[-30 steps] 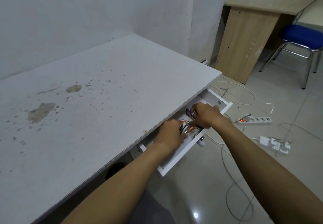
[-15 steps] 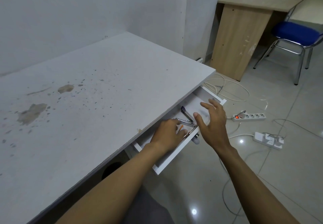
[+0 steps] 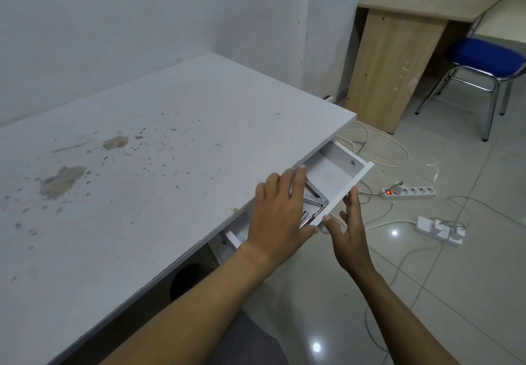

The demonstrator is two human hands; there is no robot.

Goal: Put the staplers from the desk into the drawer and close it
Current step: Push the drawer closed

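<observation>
A: From the head view, where are the staplers [image 3: 312,204]?

B: In the drawer [image 3: 338,172], which stands partly pulled out under the table [image 3: 170,148] edge. Metal parts show near the left hand [image 3: 280,211]; how many staplers there are cannot be told. None lies on the table top.

A: So closing is the step. How should the person do it well?

B: Probably by pushing the white front panel squarely, with even pressure, so the drawer runs straight on its slides. The left hand ought to clear the opening first, or its fingers could be caught.

A: And the hands' pose?

B: The left hand is spread flat, palm down, over the near part of the drawer, holding nothing. The right hand [image 3: 348,233] is open, fingers extended upward against the outer face of the front panel, thumb by the knob, gripping nothing.
</observation>
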